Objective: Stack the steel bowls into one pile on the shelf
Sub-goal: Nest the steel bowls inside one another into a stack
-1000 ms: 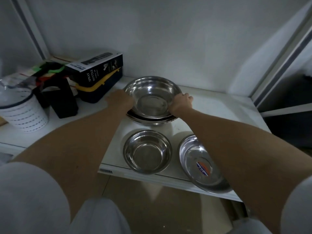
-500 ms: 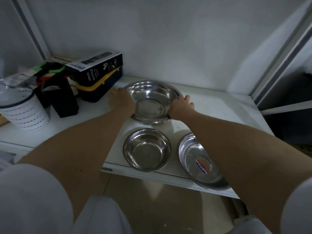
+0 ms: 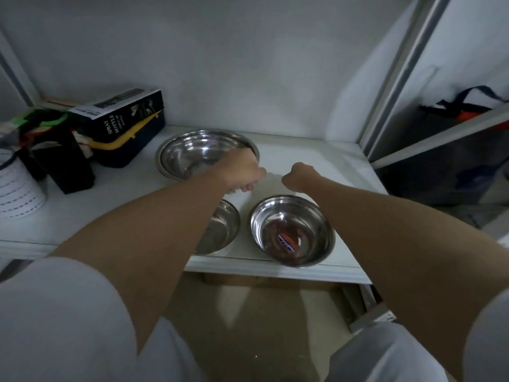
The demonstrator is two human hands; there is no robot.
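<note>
1. Big bowl pile (image 3: 192, 153) sits at the back of the shelf (image 3: 316, 166), just right of the spray bottle box (image 3: 121, 117).
2. Two single bowls are in front of the pile, at the shelf's front edge: a plain bowl (image 3: 220, 227), half hidden under the left forearm, and a sticker bowl (image 3: 292, 230) just beside it on the right.
3. Left hand (image 3: 242, 172) hangs over the pile's right rim, fingers curled down loosely, holding nothing.
4. Right hand (image 3: 298, 175) is right of the pile, above the sticker bowl, curled into a loose fist and empty.
</note>
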